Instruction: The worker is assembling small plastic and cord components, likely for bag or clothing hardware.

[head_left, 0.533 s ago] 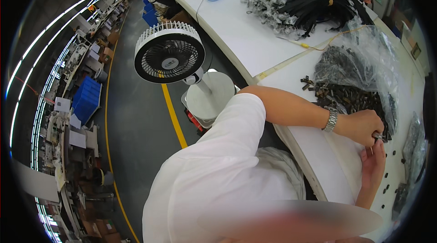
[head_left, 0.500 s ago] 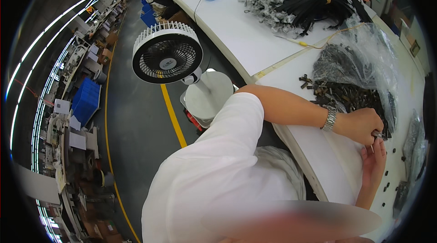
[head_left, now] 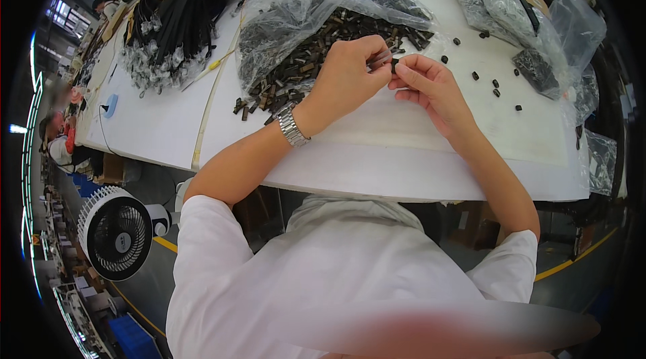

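My left hand [head_left: 350, 80], with a metal-band watch [head_left: 292, 126] on its wrist, is closed in a pinch above the near edge of a heap of small dark pieces [head_left: 323, 43]. Its fingertips meet those of my right hand [head_left: 436, 92], also pinching. Between them shows a small dark piece [head_left: 395, 65], mostly hidden by the fingers; its exact kind cannot be made out. The heap spills out of a clear plastic bag [head_left: 276, 32] on the white table [head_left: 404, 150]. Several small black pieces [head_left: 496, 83] lie scattered right of my right hand.
Bundled black straps [head_left: 178, 12] with clear-wrapped ends lie at the far left, near a yellow-handled tool [head_left: 214, 65] and a blue object [head_left: 110, 105]. Filled plastic bags [head_left: 511, 9] stand at the far right. A fan [head_left: 118, 234] is beside the table; another person [head_left: 64, 140] sits farther left.
The view has swung right, so both arms and the scattered black pieces now show fully. My hands remain together at the fingertips beside the heap.
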Tool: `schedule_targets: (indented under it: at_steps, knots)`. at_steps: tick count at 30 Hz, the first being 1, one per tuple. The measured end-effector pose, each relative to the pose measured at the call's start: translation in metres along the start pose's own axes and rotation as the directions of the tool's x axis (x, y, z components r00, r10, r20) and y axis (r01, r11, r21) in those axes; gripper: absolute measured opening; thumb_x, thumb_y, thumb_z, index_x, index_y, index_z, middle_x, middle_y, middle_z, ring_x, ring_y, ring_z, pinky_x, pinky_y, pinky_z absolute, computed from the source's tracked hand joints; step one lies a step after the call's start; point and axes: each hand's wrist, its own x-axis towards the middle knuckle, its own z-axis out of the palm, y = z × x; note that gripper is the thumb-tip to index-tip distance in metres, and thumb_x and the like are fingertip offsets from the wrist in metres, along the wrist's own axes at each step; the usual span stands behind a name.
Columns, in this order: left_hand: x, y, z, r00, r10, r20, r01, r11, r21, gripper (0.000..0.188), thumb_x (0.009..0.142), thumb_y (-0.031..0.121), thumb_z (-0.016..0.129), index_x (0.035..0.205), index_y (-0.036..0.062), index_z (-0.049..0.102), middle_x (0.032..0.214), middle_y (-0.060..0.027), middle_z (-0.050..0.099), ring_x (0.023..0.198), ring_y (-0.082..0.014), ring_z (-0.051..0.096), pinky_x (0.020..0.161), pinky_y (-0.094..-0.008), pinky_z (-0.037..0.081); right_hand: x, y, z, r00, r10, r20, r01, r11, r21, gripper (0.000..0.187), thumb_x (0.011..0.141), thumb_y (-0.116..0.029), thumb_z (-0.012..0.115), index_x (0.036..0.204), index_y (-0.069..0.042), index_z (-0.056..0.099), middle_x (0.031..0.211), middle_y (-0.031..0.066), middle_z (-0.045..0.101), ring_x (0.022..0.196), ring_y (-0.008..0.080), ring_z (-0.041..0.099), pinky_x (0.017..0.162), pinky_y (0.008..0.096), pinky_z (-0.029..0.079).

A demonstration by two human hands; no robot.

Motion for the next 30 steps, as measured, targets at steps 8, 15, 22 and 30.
schedule_targets:
  at_steps: [8, 15, 22, 30]
  knots:
    - [-0.016, 0.0, 0.003, 0.975, 0.218, -0.045, -0.201, 0.95, 0.239, 0.011, 0.086, 0.003, 0.073, 0.095, 0.0036, 0.066, 0.074, -0.0112, 0.069, 0.059, -0.0206, 0.066, 0.056, -0.0314, 0.052, 0.006, 0.007, 0.005, 0.997, 0.074, 0.001, -0.073, 0.982, 0.175, 0.025, 0.102, -0.027, 0.072, 0.111, -0.003, 0.073, 0.103, 0.0056, 0.074, 0.093, 0.0115, 0.071, 0.085, 0.0279, 0.059]
    - [-0.013, 0.002, 0.001, 0.99, 0.141, -0.018, -0.132, 0.958, 0.256, 0.013, 0.084, 0.003, 0.075, 0.094, 0.0047, 0.066, 0.071, -0.0089, 0.067, 0.057, -0.0184, 0.064, 0.055, -0.0309, 0.05, 0.002, 0.0, 0.007, 0.993, -0.112, -0.035, 0.102, 0.97, -0.22, 0.02, 0.098, -0.017, 0.074, 0.103, 0.002, 0.072, 0.09, 0.006, 0.074, 0.079, 0.0108, 0.07, 0.075, 0.026, 0.058]
    - [-0.01, -0.002, 0.002, 0.991, 0.134, 0.013, -0.133, 0.957, 0.26, 0.012, 0.086, 0.003, 0.074, 0.096, 0.0042, 0.067, 0.071, -0.0078, 0.067, 0.057, -0.0148, 0.062, 0.055, -0.0297, 0.048, 0.002, -0.005, 0.006, 0.997, -0.073, 0.004, 0.073, 0.981, -0.178, 0.019, 0.098, -0.016, 0.074, 0.104, 0.002, 0.07, 0.096, 0.0083, 0.075, 0.08, 0.0113, 0.07, 0.078, 0.0272, 0.06]
    - [0.002, 0.007, -0.026, 0.908, -0.161, 0.387, 0.274, 0.926, -0.259, 0.007, 0.097, 0.006, 0.065, 0.1, 0.0, 0.067, 0.075, 0.0001, 0.069, 0.07, -0.003, 0.063, 0.061, -0.0223, 0.043, 0.0, -0.014, -0.005, 0.985, 0.083, 0.153, -0.095, 0.993, 0.072, 0.019, 0.097, -0.015, 0.073, 0.106, 0.002, 0.069, 0.1, 0.0115, 0.075, 0.084, 0.0158, 0.074, 0.082, 0.0314, 0.062]
